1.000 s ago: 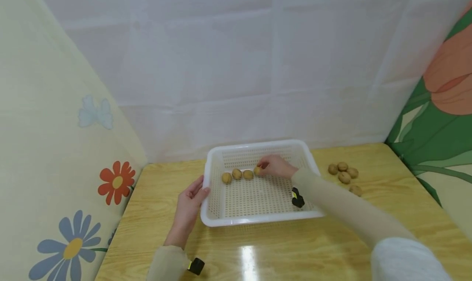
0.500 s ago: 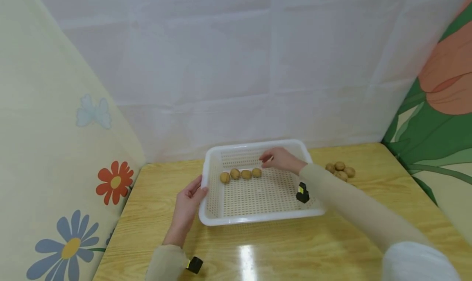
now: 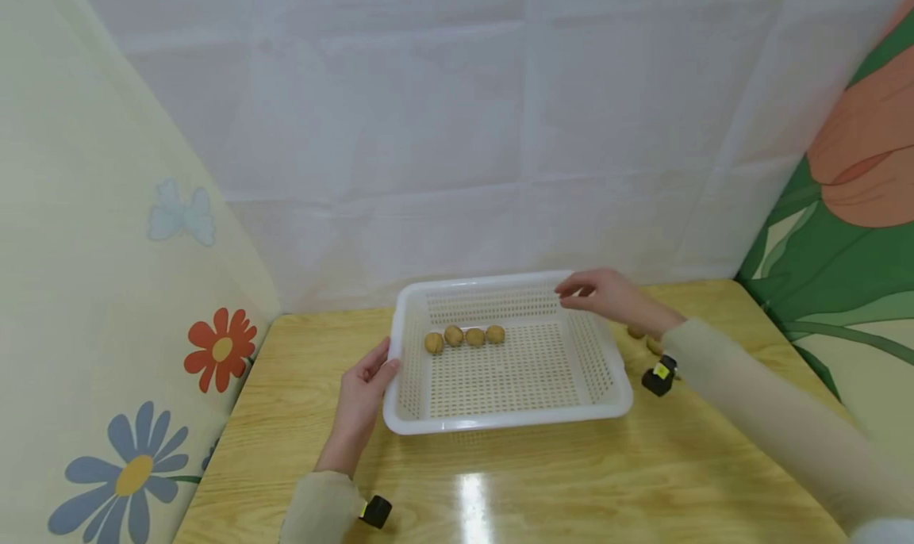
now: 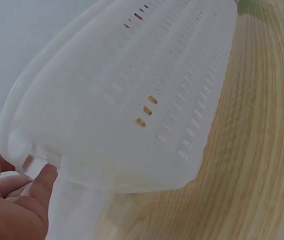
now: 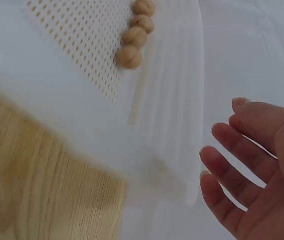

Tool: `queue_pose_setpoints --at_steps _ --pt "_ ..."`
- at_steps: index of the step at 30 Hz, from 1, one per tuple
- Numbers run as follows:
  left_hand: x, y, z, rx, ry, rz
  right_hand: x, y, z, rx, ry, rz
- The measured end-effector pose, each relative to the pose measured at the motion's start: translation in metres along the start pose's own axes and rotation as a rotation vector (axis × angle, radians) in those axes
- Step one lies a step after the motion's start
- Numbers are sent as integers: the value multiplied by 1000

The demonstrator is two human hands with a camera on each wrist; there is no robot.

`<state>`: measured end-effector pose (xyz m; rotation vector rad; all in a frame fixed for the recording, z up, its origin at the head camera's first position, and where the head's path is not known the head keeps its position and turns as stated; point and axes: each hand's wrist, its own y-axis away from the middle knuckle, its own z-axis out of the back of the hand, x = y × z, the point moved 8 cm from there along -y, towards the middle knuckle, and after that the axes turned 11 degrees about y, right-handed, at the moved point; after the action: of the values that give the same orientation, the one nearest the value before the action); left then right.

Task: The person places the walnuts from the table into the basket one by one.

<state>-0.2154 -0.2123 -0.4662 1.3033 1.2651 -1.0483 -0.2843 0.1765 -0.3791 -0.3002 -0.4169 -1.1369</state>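
A white plastic basket (image 3: pixel 507 425) with a slotted floor and sides sits on the wooden table. Inside it, several walnuts (image 3: pixel 474 337) stand in a row toward the back left. My left hand (image 3: pixel 360 393) grips the basket's left rim, the thumb on top; in the left wrist view its fingers (image 4: pixel 44 187) curl under the rim's edge. Over the basket's back right corner hovers my right hand (image 3: pixel 607 294), fingers loosely bent and apart. Nothing lies between them in the right wrist view, where the hand (image 5: pixel 262 170) is beside the basket's wall.
More walnuts (image 3: pixel 653 346) lie on the table right of the basket, mostly hidden behind the right forearm. A white cloth (image 3: pixel 428 132) hangs behind the table (image 3: pixel 543 480), and flower-printed sheets (image 3: pixel 128 290) stand at both sides.
My right hand has released a walnut at the right end of the row, then lifted and moved right to the basket's corner. The left hand has kept its hold on the rim.
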Motion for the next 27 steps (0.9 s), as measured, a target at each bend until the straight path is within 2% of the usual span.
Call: queue_pose_setpoints --at_steps 5,13,21,27 --pt "-1 1 0 1 9 9 -23 30 15 -15 -5 -28" --pt "-1 1 0 -4 13 12 -63 74 23 -25 -5 -69" --pt "-2 1 -2 2 21 28 -93 105 22 -73 -5 -29" --pt "-1 1 -1 -3 19 27 -112 125 14 -81 -14 -64"
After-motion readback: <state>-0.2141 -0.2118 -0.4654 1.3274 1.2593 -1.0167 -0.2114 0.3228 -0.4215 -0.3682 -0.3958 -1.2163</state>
